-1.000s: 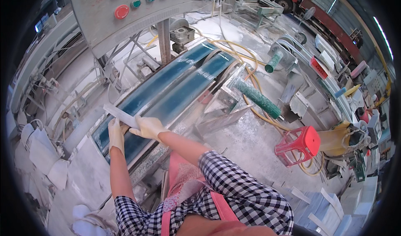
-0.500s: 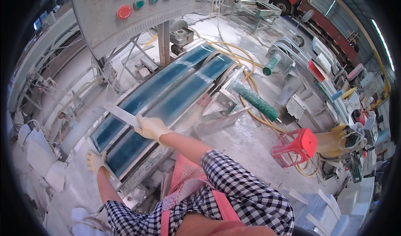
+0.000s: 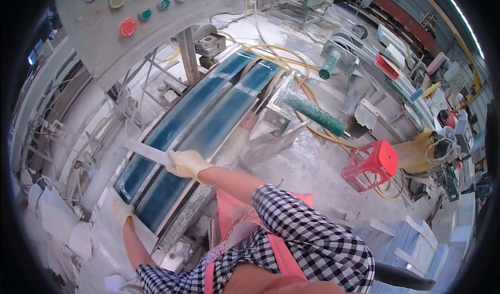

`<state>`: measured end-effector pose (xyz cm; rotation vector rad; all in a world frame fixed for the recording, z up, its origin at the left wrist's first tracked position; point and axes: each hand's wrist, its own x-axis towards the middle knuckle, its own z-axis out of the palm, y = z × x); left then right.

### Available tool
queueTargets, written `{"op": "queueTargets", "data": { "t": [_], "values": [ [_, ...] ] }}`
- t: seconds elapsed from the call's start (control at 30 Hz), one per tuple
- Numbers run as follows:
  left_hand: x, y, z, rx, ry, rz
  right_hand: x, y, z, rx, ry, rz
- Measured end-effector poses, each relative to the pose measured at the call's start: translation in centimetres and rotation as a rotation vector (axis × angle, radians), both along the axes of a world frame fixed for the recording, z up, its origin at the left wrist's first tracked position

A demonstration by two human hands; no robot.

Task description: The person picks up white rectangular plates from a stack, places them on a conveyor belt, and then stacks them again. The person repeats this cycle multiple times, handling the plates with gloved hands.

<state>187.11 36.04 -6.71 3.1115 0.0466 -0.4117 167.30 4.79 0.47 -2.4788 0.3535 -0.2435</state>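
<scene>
My right hand [image 3: 188, 165], in a pale cream glove, is closed around the near end of a long, flat, whitish strip [image 3: 147, 151]. The strip reaches out to the left above two long blue-green belts [image 3: 213, 114] that run side by side away from me. On a pale flat plate [image 3: 107, 239] at the near end of the belts rests my left hand [image 3: 123, 212], gloved the same way. Its fingers look stretched out, though they blend into the pale surface. It holds nothing that I can see.
A grey control panel [image 3: 138, 54] with coloured buttons stands beyond the belts, at the upper left. To the right are a green roller [image 3: 316, 114], a yellow hose [image 3: 333, 138] and a red stool [image 3: 371, 165]. Pale slabs [image 3: 411, 242] lie at the lower right.
The view has shifted, so the panel sits further left. My left hand has moved slightly lower against the belts and onto the plate. My right hand still grips the strip over the belts.
</scene>
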Motion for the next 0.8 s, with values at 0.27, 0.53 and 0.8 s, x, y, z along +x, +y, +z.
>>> {"op": "queueTargets", "data": {
  "t": [0.27, 0.53, 0.8],
  "values": [
    [8.2, 11.0, -2.6, -0.656, -0.164, -0.237, 0.3, -0.6, -0.4, 0.013, 0.013, 0.021],
    [-0.7, -4.0, 0.2, -1.61, 0.229, 0.173, 0.1, -1.2, -0.7, 0.017, 0.039, 0.035],
    [-5.2, -16.4, 5.1, -1.662, 0.603, 0.024, -0.6, -2.3, 0.5, 0.053, 0.039, 0.075]
  ]
}}
